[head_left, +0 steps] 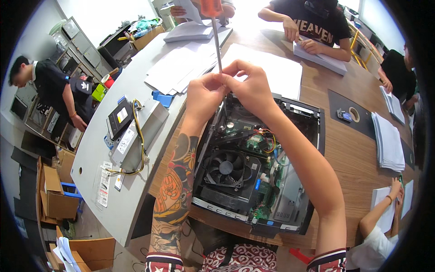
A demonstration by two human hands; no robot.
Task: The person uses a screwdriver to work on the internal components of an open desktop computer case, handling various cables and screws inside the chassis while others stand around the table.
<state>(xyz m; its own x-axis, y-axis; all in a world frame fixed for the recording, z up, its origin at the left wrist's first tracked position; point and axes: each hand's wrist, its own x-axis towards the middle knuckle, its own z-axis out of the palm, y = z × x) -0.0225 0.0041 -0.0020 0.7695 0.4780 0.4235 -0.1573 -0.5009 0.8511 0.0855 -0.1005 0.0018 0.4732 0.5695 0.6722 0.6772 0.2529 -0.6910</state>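
My left hand (205, 94) and my right hand (250, 85) meet above the far left part of an opened computer case (321, 136). Both are closed, fingertips pinched together around the shaft of a screwdriver (217, 47). Its orange-red handle points up and away; whether a screw is between the fingers is hidden. Below my arms, the case lies flat with its inside exposed: a black cooling fan (225, 168), a green circuit board (260, 206) and a bundle of coloured wires (270, 136). My right forearm covers part of the case.
On the grey table to the left lie a metal power supply (131, 145) with cables and a black drive (120, 119). Paper stacks (389, 141) and a tape roll (354, 114) are at the right. Several people work around the table. A cardboard box (59, 197) stands lower left.
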